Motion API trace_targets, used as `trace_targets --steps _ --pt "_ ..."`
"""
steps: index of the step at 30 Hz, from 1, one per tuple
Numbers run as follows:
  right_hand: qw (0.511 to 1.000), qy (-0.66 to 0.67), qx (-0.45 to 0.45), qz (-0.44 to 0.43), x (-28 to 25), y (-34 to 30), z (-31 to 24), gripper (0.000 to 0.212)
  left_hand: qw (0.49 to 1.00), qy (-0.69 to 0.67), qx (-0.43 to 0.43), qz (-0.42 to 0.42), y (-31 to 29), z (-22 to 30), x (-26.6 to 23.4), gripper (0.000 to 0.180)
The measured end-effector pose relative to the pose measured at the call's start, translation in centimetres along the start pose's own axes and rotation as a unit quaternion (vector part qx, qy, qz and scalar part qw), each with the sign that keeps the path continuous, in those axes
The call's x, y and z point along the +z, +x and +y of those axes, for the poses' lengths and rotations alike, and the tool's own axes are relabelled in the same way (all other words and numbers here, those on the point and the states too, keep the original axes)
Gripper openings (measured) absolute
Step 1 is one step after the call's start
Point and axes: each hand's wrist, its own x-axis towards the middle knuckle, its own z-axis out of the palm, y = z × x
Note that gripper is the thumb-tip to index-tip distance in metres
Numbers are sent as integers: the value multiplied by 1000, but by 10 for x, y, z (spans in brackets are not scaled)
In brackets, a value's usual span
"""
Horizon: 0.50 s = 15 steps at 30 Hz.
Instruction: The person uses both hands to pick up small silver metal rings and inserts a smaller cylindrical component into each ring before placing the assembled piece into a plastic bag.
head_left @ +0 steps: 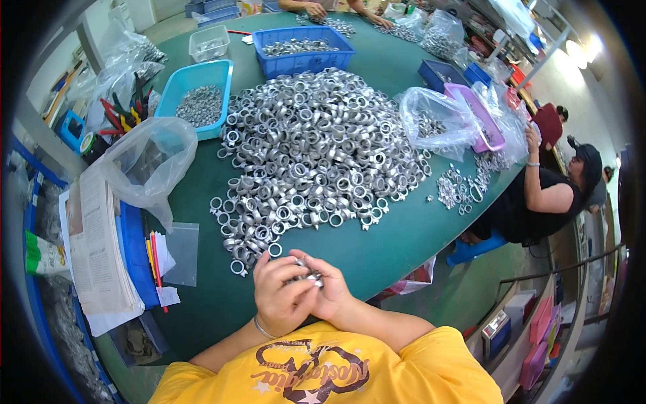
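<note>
My left hand (pixel 277 296) and my right hand (pixel 334 291) are together at the table's near edge, in front of my yellow shirt. Between them are small silver metal rings (pixel 311 277), partly covered by my curled fingers; how many cannot be made out. Both hands are closed around these pieces. Just beyond my fingers, a loose ring (pixel 274 250) lies at the near edge of a large heap of similar silver rings (pixel 316 141), some with small lugs.
Beyond the heap stand a blue bin (pixel 303 60) and a turquoise tray (pixel 225 101) holding metal parts. Plastic bags (pixel 151 161) and papers (pixel 101 249) lie left. A pink tray (pixel 479 121) is at right. Another person's hands (pixel 315 9) work across the table; a person in black (pixel 548 195) sits right.
</note>
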Motion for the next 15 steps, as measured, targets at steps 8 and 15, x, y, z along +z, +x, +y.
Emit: trace_targets --steps 8,15 --pt "918 55 -391 28 -62 -115 -105 28 989 -134 -55 23 -10 -7 7 11" --pt "781 -131 -456 406 -186 -115 -172 25 981 -161 -100 41 -12 -6 14 13"
